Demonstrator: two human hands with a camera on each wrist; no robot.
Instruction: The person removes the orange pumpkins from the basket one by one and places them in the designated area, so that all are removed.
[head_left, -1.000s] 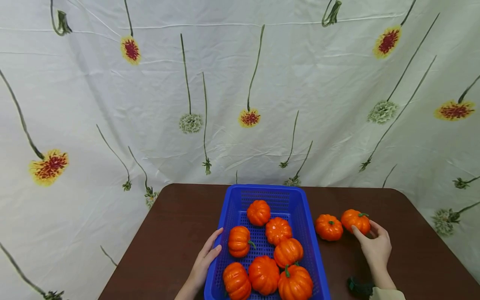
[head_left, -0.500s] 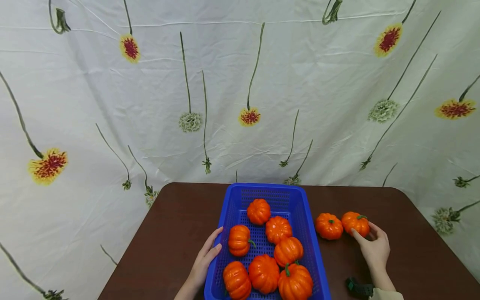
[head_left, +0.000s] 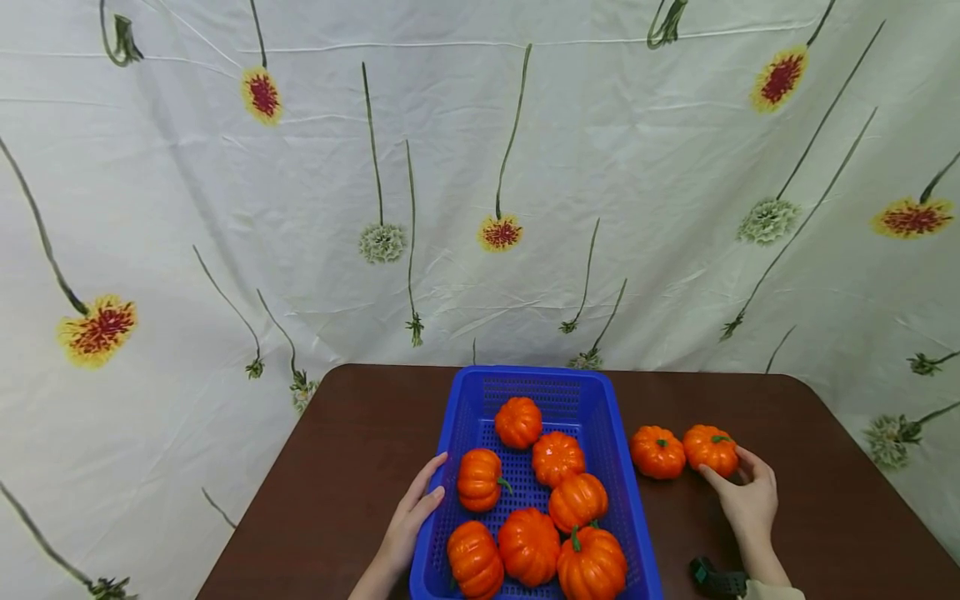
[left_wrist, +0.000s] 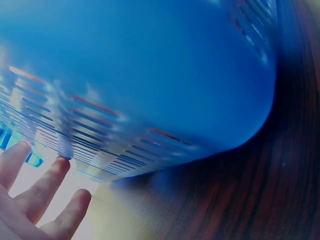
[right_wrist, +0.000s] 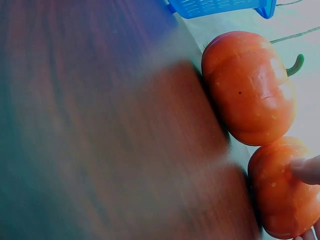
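A blue perforated plastic basket (head_left: 632,492) stands on the dark wooden table, with several orange toy pumpkins inside. At its left rim is my left hand (head_left: 408,521), thumb and fingers extended along the side; in the left wrist view the fingers (left_wrist: 47,187) lie fairly straight by the slotted outer wall (left_wrist: 150,75). Right of the basket, my right hand (head_left: 750,500) holds a pumpkin (head_left: 707,450) between thumb and fingers. That pumpkin sits on the table, side by side with another pumpkin (head_left: 657,454). In the right wrist view the thumb (right_wrist: 307,170) presses the nearer pumpkin (right_wrist: 280,192).
A small black device (head_left: 716,577) sits by the right wrist at the sleeve. Behind the far edge of the table (head_left: 390,417) hangs a white cloth (head_left: 315,208) printed with flowers.
My right hand has shifted slightly left and toward me, and the pumpkin in its fingers has turned a little and come a touch lower. The left hand and basket stay put.
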